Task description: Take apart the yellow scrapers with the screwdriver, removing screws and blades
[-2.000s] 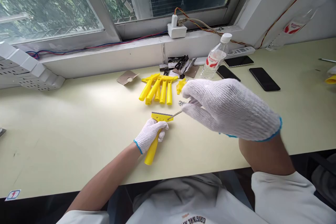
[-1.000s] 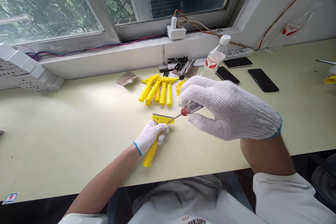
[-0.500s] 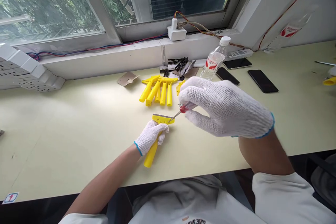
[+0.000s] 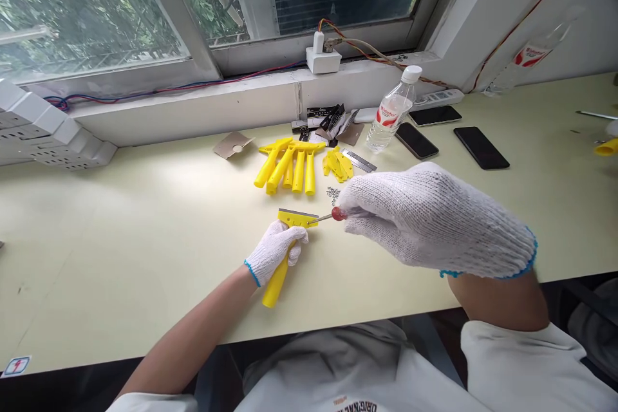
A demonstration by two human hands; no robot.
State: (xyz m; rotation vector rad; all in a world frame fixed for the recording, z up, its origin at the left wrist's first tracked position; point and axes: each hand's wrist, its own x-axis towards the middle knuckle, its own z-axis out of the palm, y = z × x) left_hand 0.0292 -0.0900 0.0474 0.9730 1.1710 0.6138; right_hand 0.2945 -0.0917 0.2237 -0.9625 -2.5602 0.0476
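left hand [image 4: 275, 251] clamped on scraper [image 4: 295, 219] | right hand [image 4: 429, 219] pinches screwdriver [image 4: 338, 214] | hands apart | scraper likely light, stiff; grip handle

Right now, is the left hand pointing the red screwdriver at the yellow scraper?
No, the head view shows that the right hand holds the red-handled screwdriver and points it at the yellow scraper. The left hand is closed around the scraper's grip.
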